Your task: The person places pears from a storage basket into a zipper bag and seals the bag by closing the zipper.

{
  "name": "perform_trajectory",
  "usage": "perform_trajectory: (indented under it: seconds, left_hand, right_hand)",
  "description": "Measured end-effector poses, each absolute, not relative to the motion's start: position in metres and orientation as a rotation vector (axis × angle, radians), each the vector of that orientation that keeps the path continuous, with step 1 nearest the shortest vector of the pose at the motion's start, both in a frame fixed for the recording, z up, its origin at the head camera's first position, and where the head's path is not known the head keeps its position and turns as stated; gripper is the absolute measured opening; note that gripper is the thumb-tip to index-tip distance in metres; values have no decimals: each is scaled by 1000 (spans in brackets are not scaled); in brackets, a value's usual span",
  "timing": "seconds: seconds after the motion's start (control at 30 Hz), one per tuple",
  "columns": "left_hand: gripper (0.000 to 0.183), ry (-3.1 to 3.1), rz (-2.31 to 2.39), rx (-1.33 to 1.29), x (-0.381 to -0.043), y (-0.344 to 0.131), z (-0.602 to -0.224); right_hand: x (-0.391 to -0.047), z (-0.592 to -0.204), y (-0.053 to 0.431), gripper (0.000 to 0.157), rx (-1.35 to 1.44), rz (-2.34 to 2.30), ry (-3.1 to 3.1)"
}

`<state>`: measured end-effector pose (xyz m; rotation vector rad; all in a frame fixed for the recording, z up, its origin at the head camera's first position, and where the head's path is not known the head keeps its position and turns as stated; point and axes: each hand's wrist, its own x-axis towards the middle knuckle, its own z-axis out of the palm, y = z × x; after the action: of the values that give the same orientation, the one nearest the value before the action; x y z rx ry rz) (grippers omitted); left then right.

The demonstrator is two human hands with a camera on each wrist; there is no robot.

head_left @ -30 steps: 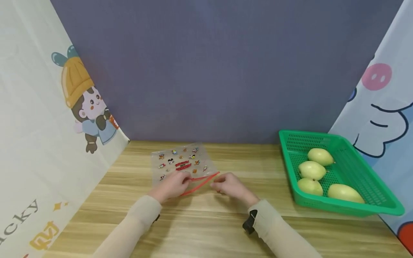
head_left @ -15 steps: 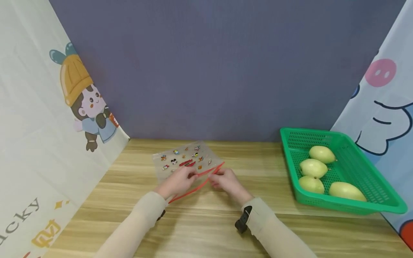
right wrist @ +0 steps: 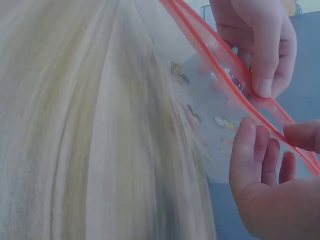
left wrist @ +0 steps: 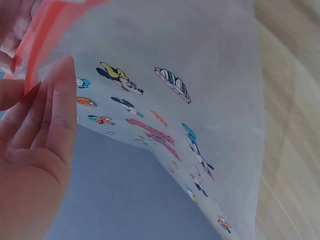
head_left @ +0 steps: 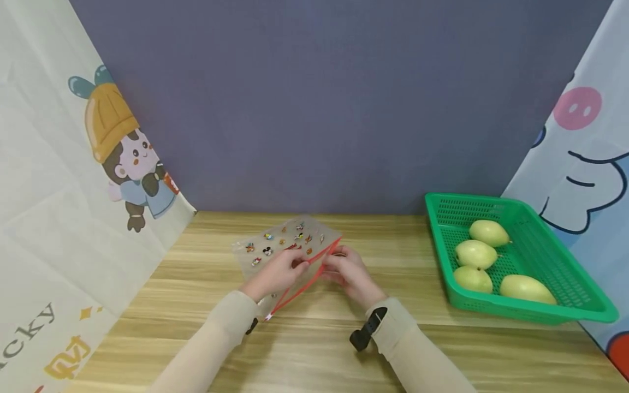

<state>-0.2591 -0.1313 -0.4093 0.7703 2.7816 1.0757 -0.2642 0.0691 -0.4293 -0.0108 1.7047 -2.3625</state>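
A clear zip bag [head_left: 290,232] with small cartoon prints lies slanted over the table, its red-edged mouth towards me and parted into two strips. My left hand [head_left: 277,273] pinches the upper red strip; in the left wrist view, the left thumb and fingers [left wrist: 62,100] have the bag's film between them. On the other strip, my right hand [head_left: 350,275] grips with thumb and fingers, as the right wrist view shows from close by [right wrist: 272,200]. A white zip slider [head_left: 268,316] sits at the near end of the mouth. Part of the print is hidden behind the left hand.
A green perforated basket [head_left: 511,310] stands on the right of the wooden table [head_left: 314,360], holding several pale yellow-green fruits [head_left: 475,255]. A dark grey panel [head_left: 314,109] rises behind; printed cloths flank both sides.
The right hand, earlier apart from the bag, has moved onto its red edge and now holds it. The mouth has tilted more steeply and spread apart; its near end with the slider now shows.
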Motion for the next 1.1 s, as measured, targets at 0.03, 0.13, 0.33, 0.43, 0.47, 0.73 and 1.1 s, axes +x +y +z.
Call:
perform_trajectory:
  seconds: [0.03, 0.13, 0.33, 0.43, 0.47, 0.73, 1.1]
  left_hand:
    - [17, 2780, 1088, 770, -259, -130, -408]
    - [16, 2779, 1132, 766, -260, -124, -405]
    - [16, 2840, 1157, 759, -261, -111, -402]
    - [14, 2844, 1190, 749, -262, -105, -401]
    - [14, 2839, 1205, 737, -262, -103, -401]
    - [12, 2747, 1366, 644, -265, -91, -392]
    - [10, 2859, 1401, 590, -264, -70, -381]
  right_hand:
    - [-264, -428, 69, 31, -14, -2373, 1699]
    - [-264, -425, 68, 31, -14, -2384, 1701]
    - [-263, -425, 69, 25, 36, -2408, 1774]
    - [-264, -424, 71, 22, 49, -2395, 1853]
    - [-265, -424, 72, 21, 56, -2386, 1876]
    - [-270, -420, 81, 13, 85, -2363, 1978]
    - [-274, -408, 95, 17, 77, -2351, 2016]
